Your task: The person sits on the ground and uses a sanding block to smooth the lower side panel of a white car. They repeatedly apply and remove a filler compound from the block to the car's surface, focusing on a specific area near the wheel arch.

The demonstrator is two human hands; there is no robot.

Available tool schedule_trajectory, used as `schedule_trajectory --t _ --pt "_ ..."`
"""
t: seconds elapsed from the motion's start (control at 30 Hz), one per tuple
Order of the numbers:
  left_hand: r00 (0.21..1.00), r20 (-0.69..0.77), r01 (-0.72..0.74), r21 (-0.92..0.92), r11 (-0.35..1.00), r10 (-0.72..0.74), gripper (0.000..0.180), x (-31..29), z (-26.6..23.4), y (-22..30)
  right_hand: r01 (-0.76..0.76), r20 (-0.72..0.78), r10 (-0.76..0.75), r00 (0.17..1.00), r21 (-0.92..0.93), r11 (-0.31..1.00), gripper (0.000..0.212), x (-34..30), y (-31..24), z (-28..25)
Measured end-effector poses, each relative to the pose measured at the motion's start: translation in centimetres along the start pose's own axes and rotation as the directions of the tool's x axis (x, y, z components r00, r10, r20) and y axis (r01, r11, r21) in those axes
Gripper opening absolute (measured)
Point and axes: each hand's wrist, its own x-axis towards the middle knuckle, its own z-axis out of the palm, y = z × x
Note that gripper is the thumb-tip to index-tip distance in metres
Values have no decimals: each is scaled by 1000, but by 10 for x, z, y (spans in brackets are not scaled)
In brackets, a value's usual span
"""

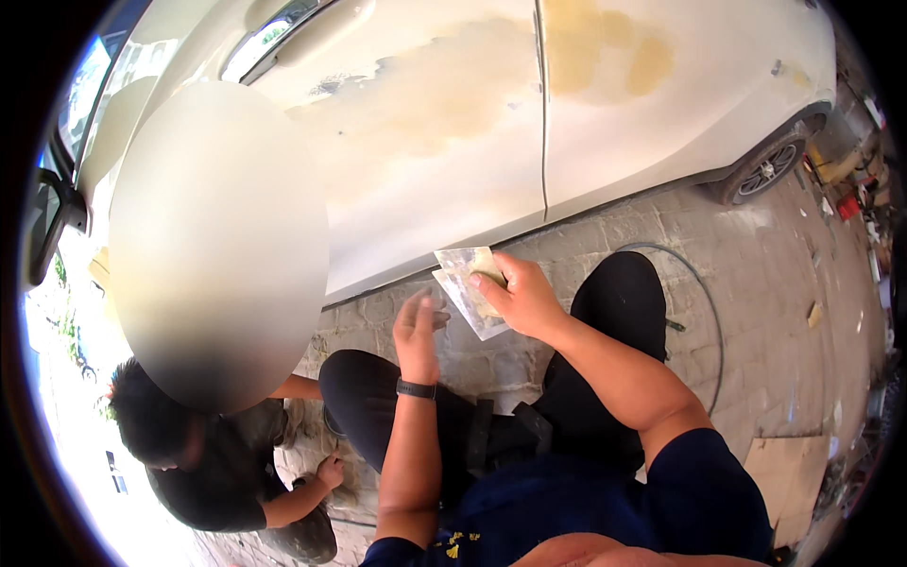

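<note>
My right hand point(520, 295) grips two thin, flat putty spreaders point(470, 307), thumb on top; their corners fan apart and yellowish smears mark them. Just left of them my left hand point(417, 331) is raised with loosely curled fingers, slightly blurred, and nothing visible in it. A dark band circles that wrist. In front of me stands a white car point(444, 180); yellowish filler patches point(425, 104) and a greyish sanded area cover its door panel, and more filler lies past the door seam.
At the left a co-worker point(208, 463) in dark clothes crouches close beside my knee; a blurred oval hides part of that area. A dark hose point(709, 321) curves over the paved floor point(765, 350) to my right. Cardboard point(784, 477) lies at the lower right, clutter along the far right.
</note>
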Motion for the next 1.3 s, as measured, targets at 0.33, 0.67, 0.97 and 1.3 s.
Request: schedule_trajectory --t 0.33,0.67,0.97,1.3 --pt "1000 12 1 146 989 -2 35 -3 7 -7 17 -32 -16 999 57 998 25 -1 8 5" --pt "999 37 -1 126 992 -4 40 0 16 -11 2 26 -4 1000 75 997 21 2 15 14" --pt "982 160 148 -343 927 -97 24 -14 24 9 -110 10 114 993 341 933 24 2 22 25" --pt "982 167 123 -251 960 -82 11 -19 12 12 -316 176 264 948 449 836 25 2 23 28"
